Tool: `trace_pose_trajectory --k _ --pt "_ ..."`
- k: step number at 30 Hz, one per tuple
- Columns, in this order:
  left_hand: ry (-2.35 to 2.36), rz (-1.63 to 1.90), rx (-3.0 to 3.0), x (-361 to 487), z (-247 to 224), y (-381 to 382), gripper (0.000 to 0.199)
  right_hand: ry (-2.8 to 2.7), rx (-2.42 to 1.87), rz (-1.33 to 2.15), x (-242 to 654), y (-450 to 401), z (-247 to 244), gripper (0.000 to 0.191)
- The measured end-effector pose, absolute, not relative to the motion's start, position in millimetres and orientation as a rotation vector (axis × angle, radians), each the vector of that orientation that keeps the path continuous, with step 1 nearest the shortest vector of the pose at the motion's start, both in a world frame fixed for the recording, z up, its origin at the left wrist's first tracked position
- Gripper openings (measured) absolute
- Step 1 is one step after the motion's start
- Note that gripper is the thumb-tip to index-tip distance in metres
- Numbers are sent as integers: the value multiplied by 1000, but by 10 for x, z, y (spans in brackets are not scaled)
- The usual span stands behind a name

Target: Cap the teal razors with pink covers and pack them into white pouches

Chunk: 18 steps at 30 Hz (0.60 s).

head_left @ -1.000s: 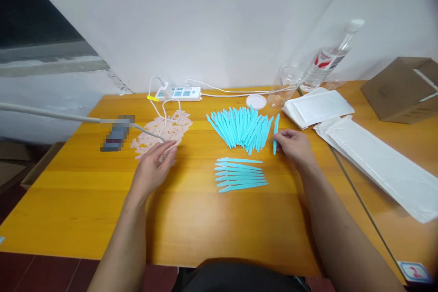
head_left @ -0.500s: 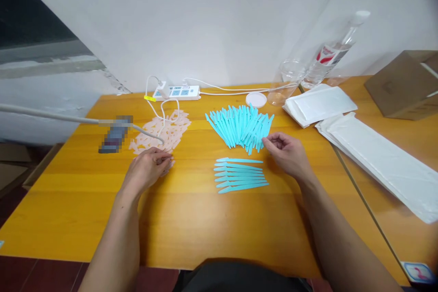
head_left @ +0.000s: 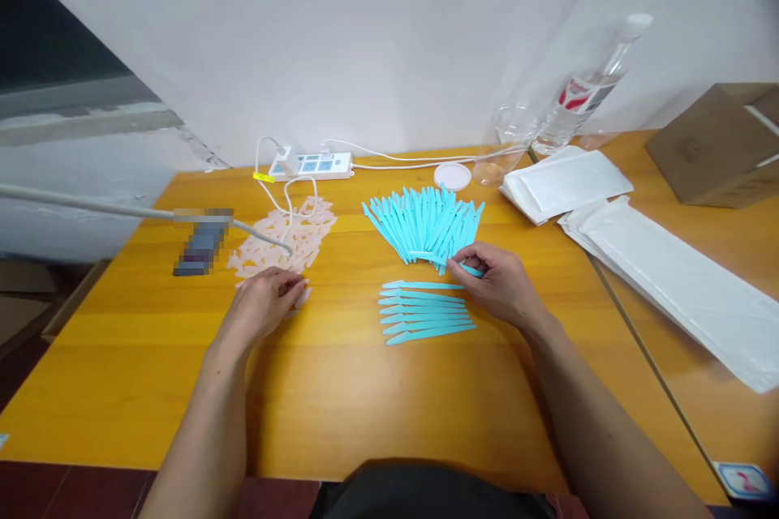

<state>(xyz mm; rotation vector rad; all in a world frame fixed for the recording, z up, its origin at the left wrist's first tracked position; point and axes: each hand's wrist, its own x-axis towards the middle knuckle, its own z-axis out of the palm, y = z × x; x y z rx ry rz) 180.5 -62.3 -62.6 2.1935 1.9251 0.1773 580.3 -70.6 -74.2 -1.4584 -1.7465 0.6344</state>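
Note:
My right hand (head_left: pixel 494 280) is closed in a pinch on one turquoise eyebrow razor (head_left: pixel 428 257), which points left with its handle end under my fingers. Behind it lies a fanned pile of turquoise razors (head_left: pixel 419 215). In front, several more razors (head_left: pixel 426 310) lie side by side in a row, blade ends to the left. My left hand (head_left: pixel 264 300) rests on the table with bent, closed fingers; small pink caps (head_left: pixel 301 299) show at its fingertips. Just beyond that hand spreads a heap of pink caps (head_left: pixel 304 237).
A white power strip (head_left: pixel 320 165) with cables stands by the wall, and one cable crosses the caps. A blurred phone (head_left: pixel 200 247) lies left. Round lid (head_left: pixel 452 176), clear cup (head_left: pixel 496 150), bottle (head_left: pixel 572 109), white packets (head_left: pixel 569 186) and cardboard box (head_left: pixel 706 150) stand back and right.
My right hand has taken a razor from the pile and brought it slightly left and toward me, now lying crosswise above the row. My left hand stays almost still.

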Motion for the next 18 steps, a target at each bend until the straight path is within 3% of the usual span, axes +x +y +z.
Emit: trace_pose_trajectory --k 5,8,12,18 --pt "1864 176 2292 1841 -624 -599 31 -1833 -1412 585 5794 -721 -749 15" --pt "1858 358 2297 1915 -631 -611 28 -1863 -1405 595 5784 -723 -745 15" --pt "1679 667 1908 2266 -620 -675 28 -1871 -1380 638 5763 -725 -751 14" --pt "1144 783 1351 2934 -654 -631 30 -1894 -1315 689 5727 -747 -776 13"
